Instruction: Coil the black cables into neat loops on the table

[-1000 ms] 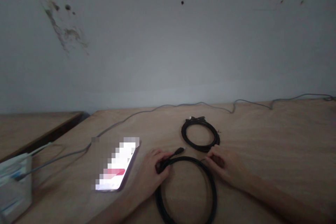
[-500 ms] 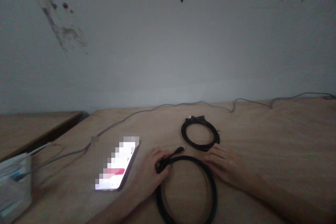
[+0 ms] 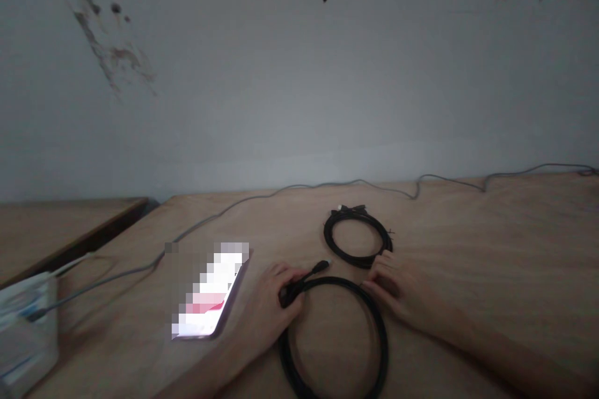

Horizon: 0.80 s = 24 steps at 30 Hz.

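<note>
A large coil of black cable [image 3: 381, 340] lies on the wooden table [image 3: 491, 249] right in front of me. My left hand [image 3: 269, 308] is closed on the coil's upper left part, where a plug end [image 3: 321, 267] sticks out. My right hand [image 3: 402, 293] rests at the coil's upper right with its fingers curled on the cable. Just beyond it lies a smaller black cable coil [image 3: 358, 235], close to my right fingertips.
A phone [image 3: 210, 293] with a lit screen lies left of my left hand. A thin grey cord [image 3: 281, 192] runs along the back of the table. A white box [image 3: 25, 336] stands at the left edge. A second table [image 3: 56, 224] sits further left.
My right hand's fingers have shifted slightly on the coil, stretching out toward the smaller coil and curling back. My left hand has kept its grip.
</note>
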Available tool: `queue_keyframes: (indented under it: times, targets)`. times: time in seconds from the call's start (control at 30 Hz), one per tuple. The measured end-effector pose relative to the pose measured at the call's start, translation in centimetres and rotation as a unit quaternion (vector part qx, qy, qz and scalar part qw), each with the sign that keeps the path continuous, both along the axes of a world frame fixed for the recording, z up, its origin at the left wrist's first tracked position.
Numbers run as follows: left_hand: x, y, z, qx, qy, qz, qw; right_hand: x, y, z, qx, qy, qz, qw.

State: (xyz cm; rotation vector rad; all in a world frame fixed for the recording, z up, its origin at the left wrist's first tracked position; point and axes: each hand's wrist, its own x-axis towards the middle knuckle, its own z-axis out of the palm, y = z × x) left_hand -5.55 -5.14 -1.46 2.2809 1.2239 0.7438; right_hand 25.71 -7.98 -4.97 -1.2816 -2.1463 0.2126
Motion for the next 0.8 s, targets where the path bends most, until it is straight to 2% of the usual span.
queue_keyframes:
  times: [0.27, 0.5, 0.63, 0.8]
  targets:
    - [0.24, -0.28, 0.76, -0.018, -0.006, 0.003, 1.000, -0.60, -0.02, 0.50, -0.048, 0.060, -0.006, 0.997]
    - [0.18, -0.17, 0.49, -0.018, 0.005, 0.003, 1.000, -0.46, 0.56, 0.07, -0.099, 0.119, 0.005, 0.988]
    - [0.19, -0.13, 0.36, -0.014, 0.008, 0.004, 1.000, -0.28, 0.76, -0.25, -0.118, 0.124, 0.011, 0.985]
    - [0.22, -0.23, 0.58, -0.019, 0.000, 0.004, 1.000, -0.24, 0.54, -0.40, -0.121, 0.105, -0.025, 0.987]
